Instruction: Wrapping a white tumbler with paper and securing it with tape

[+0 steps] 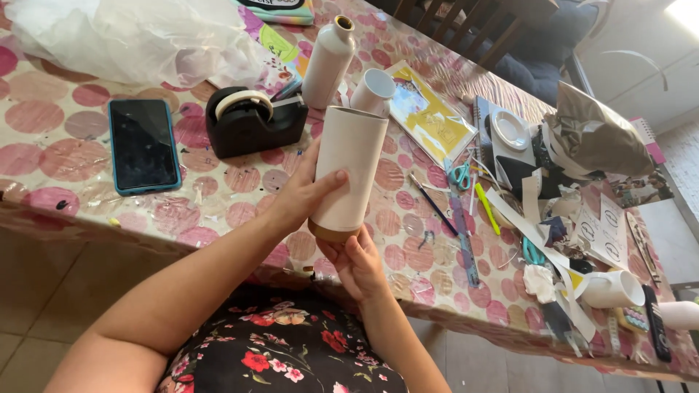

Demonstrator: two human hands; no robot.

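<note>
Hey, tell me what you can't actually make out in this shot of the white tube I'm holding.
Head view only:
- White tube: its bottom end is covered by the right hand; its far side is out of sight, part of its near side behind the left hand.
- White bottle: its base is hidden by the tape dispenser.
- Phone: screen dark.
- Craft clutter at right: too small and jumbled.

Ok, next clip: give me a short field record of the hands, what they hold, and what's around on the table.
left hand: left hand wraps the side of the white tube
right hand: right hand supports the tube's brown bottom rim from below
tube pose: upright, lifted above the table edge
behind tube: white bottle, white cup, black tape dispenser
left side: dark phone in blue case
right side: scissors, paper scraps
surface: pink-dotted tablecloth
</note>
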